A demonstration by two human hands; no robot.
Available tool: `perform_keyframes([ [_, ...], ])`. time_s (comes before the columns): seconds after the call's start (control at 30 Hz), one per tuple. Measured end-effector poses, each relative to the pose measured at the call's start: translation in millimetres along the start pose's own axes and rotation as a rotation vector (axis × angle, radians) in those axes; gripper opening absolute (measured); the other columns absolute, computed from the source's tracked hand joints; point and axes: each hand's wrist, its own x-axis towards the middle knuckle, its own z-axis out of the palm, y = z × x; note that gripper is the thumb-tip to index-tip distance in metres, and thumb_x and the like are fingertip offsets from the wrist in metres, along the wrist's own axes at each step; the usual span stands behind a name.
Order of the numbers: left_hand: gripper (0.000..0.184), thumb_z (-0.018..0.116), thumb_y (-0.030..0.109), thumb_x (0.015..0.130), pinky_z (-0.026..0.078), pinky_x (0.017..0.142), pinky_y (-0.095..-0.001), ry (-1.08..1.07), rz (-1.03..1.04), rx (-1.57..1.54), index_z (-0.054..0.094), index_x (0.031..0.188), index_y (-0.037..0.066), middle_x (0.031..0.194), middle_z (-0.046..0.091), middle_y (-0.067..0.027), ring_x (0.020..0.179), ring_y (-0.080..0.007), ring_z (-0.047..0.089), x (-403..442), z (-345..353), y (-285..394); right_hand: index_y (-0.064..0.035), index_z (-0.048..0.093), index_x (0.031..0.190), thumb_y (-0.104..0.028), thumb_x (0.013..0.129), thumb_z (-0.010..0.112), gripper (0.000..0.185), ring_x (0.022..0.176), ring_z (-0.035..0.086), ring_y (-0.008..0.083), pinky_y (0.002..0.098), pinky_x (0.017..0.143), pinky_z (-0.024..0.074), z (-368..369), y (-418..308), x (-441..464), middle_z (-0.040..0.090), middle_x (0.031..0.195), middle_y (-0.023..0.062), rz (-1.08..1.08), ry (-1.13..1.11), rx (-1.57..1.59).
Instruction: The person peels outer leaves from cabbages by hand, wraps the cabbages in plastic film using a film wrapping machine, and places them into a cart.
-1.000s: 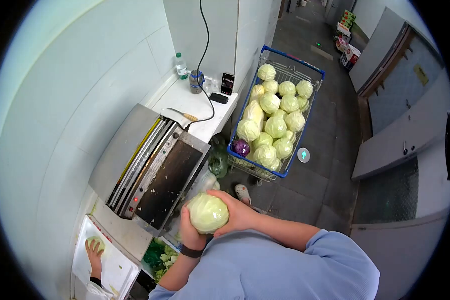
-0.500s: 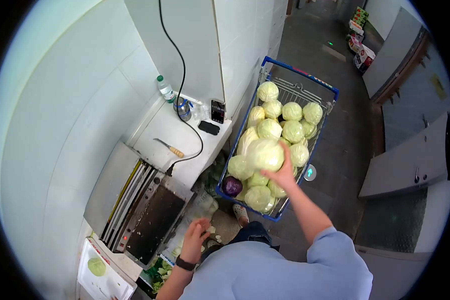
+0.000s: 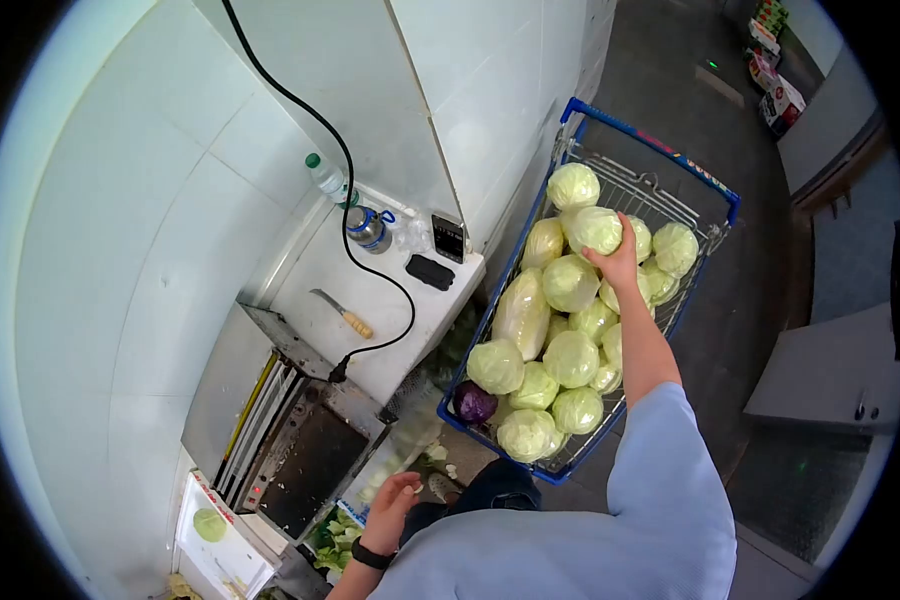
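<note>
My right hand (image 3: 618, 256) is closed round the side of a wrapped green cabbage (image 3: 594, 230), over the far part of a blue-rimmed shopping cart (image 3: 450, 410). Beneath and around it the cart holds several more wrapped cabbages (image 3: 572, 358), a longer napa cabbage (image 3: 521, 312) and one purple cabbage (image 3: 473, 402) in the near left corner. My left hand (image 3: 394, 508) hangs low near my body, left of the cart, its fingers loosely bent and apart. Nothing can be made out in it.
Left of the cart, a white counter (image 3: 300, 290) carries a wooden-handled knife (image 3: 342, 314), a water bottle (image 3: 326, 178), a steel flask (image 3: 368, 230), a phone (image 3: 448, 238) and a black cord. A heat-sealing wrapper (image 3: 305, 455) stands nearer. A cabbage piece (image 3: 210, 524) lies on a white tray.
My right hand has carried the cabbage away from me, from the cart's middle toward its handle end. My left hand stays low by my body. The view has shifted slightly.
</note>
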Motion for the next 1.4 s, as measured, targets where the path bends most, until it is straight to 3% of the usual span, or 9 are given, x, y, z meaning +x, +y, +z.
perform_keyframes([
  [0.37, 0.033, 0.054, 0.023, 0.105, 0.045, 0.1, -0.031, -0.181, 0.077, 0.14, 0.054, 0.133, 0.006, 0.13, 0.06, -0.0048, 0.118, -0.0151, 0.056, 7, 3, 18, -0.007, 0.025, 0.156, -0.033, 0.059, 0.095, 0.122, 0.138, 0.04, 0.0406, 0.0479, 0.114, 0.0368, 7, 26, 15, 0.038, 0.151, 0.0259, 0.018, -0.193, -0.261],
  [0.43, 0.037, 0.054, 0.025, 0.105, 0.044, 0.103, -0.0308, -0.177, 0.102, 0.246, 0.053, 0.137, 0.005, 0.131, 0.06, -0.0067, 0.122, -0.0152, 0.055, 5, -6, 8, -0.002, 0.016, 0.157, -0.038, 0.062, 0.094, 0.128, 0.14, 0.038, 0.0394, 0.0464, 0.118, 0.0328, 8, 7, 26, 0.034, 0.155, 0.0253, 0.305, -0.338, -0.344],
  [0.5, 0.038, 0.056, 0.026, 0.104, 0.045, 0.103, -0.0324, -0.183, 0.094, 0.075, 0.054, 0.136, 0.005, 0.131, 0.06, -0.0072, 0.122, -0.0156, 0.055, -7, -5, 10, -0.0049, 0.01, 0.159, -0.036, 0.065, 0.092, 0.129, 0.141, 0.039, 0.0362, 0.0453, 0.119, 0.0325, 33, 83, 32, 0.037, 0.155, 0.0213, 0.043, -0.24, -0.763],
  [0.53, 0.038, 0.056, 0.026, 0.104, 0.046, 0.103, -0.0333, -0.195, 0.143, 0.117, 0.053, 0.136, 0.005, 0.129, 0.061, -0.0075, 0.121, -0.0158, 0.056, -12, -11, 18, -0.0058, 0.015, 0.158, -0.032, 0.075, 0.086, 0.112, 0.141, 0.039, 0.0375, 0.0457, 0.118, 0.0329, 16, -9, 15, 0.039, 0.154, 0.0211, 0.175, -0.275, -0.589],
  [0.6, 0.037, 0.055, 0.027, 0.105, 0.045, 0.103, -0.0339, -0.181, 0.21, 0.025, 0.052, 0.135, 0.005, 0.126, 0.062, -0.0073, 0.118, -0.0166, 0.056, -20, -25, 9, -0.0053, 0.032, 0.154, -0.018, 0.092, 0.072, 0.074, 0.136, 0.044, 0.0405, 0.0479, 0.113, 0.0392, 29, -30, -27, 0.041, 0.152, 0.0226, -0.304, 0.032, -0.436],
  [0.73, 0.031, 0.055, 0.022, 0.104, 0.046, 0.1, -0.0329, 0.004, 0.358, -0.053, 0.057, 0.13, 0.005, 0.122, 0.062, -0.0054, 0.115, -0.0154, 0.057, -39, -81, -24, -0.0064, 0.042, 0.15, -0.009, 0.096, 0.064, 0.058, 0.108, 0.058, 0.0195, 0.0289, 0.079, 0.0502, 90, -120, -145, 0.053, 0.144, 0.0124, -0.197, -0.361, 0.0],
  [1.1, 0.014, 0.06, 0.013, 0.097, 0.051, 0.076, -0.0265, 1.197, 0.588, -0.797, 0.06, 0.106, 0.003, 0.095, 0.06, -0.0046, 0.085, -0.0109, 0.057, -141, -499, -194, -0.0024, 0.064, 0.116, -0.003, 0.089, 0.067, 0.027, 0.073, 0.063, 0.0174, 0.0279, 0.066, 0.0503, 169, -396, -446, 0.067, 0.09, 0.009, -0.599, -0.932, 0.333],
  [1.23, 0.058, 0.069, 0.045, 0.091, 0.051, 0.083, -0.0373, 1.495, 0.14, -0.57, 0.059, 0.116, -0.006, 0.108, 0.065, -0.0164, 0.094, -0.0247, 0.062, -109, -713, -345, -0.0027, 0.065, 0.112, -0.003, 0.087, 0.068, 0.025, 0.07, 0.064, 0.0212, 0.0293, 0.064, 0.0508, 178, -443, -506, 0.067, 0.084, 0.0108, -0.65, -1.101, 0.212],
  [1.4, 0.106, 0.07, 0.073, 0.075, 0.049, 0.094, -0.0407, 1.388, -0.012, -0.734, 0.051, 0.132, -0.014, 0.123, 0.063, -0.0256, 0.112, -0.0334, 0.061, -89, -763, -330, -0.0023, 0.067, 0.107, -0.003, 0.084, 0.071, 0.023, 0.07, 0.066, 0.0231, 0.0325, 0.063, 0.0535, 185, -477, -550, 0.068, 0.084, 0.0115, -0.673, -1.214, 0.086],
])
